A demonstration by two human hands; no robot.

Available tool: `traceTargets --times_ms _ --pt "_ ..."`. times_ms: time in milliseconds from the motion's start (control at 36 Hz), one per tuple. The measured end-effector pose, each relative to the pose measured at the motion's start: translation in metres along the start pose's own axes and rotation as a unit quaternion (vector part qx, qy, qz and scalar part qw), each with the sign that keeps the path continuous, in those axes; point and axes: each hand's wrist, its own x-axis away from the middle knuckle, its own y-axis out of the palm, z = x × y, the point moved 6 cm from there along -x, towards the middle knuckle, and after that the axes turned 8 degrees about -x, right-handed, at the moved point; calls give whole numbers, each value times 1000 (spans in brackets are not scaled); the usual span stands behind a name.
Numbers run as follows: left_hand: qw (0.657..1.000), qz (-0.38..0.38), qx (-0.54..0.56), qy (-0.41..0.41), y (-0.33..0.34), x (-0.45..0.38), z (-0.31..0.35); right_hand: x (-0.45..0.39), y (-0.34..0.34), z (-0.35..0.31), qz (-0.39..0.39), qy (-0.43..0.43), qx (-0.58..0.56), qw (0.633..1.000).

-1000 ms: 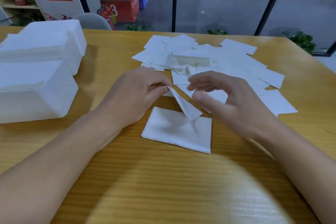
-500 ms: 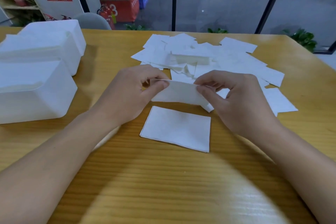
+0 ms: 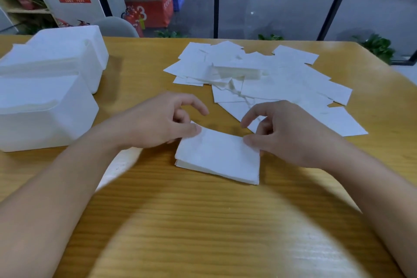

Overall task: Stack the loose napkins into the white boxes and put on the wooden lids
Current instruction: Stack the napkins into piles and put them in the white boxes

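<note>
A small stack of white napkins point(image 3: 216, 158) lies on the wooden table point(image 3: 203, 221) in front of me. My left hand point(image 3: 155, 122) pinches the top napkin's far-left corner under its thumb, index finger lifted. My right hand point(image 3: 286, 133) pinches the napkin's right edge the same way. A spread pile of loose napkins point(image 3: 270, 79) covers the table behind my hands. At the left stand three white boxes: a near box point(image 3: 45, 119), a middle box point(image 3: 56, 63) and a far box point(image 3: 76, 34), the near two showing napkins inside. No wooden lid is in view.
A blurred white sheet point(image 3: 117, 165) lies under my left forearm. Behind the table's far edge are a grey chair back point(image 3: 115, 27), black window posts and potted plants point(image 3: 376, 47). A person sits on a red box point(image 3: 153, 7) far behind.
Both hands lowered the napkin they held stretched between them onto the single napkin on the table, forming a small stack.
</note>
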Motion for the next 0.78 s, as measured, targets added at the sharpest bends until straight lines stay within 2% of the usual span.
traceTargets --times_ms 194,278,361,444,611,778 --pt "996 3 -92 -13 2 -1 0 -2 2 4 21 -16 73 997" --pt "993 9 -116 -18 0 0 0 -4 -7 3 78 -36 80 993" --pt "993 52 -110 -14 -4 -1 -1 -8 -14 6 125 -53 118 984" --pt "991 82 -103 -4 -2 -4 -1 -12 -12 13 118 -56 143 981" --pt "989 82 -120 6 7 -6 -1 -18 -9 17 117 -63 145 981" --pt "978 193 -72 17 -5 -10 -6 -11 -8 5 106 -110 89 984"
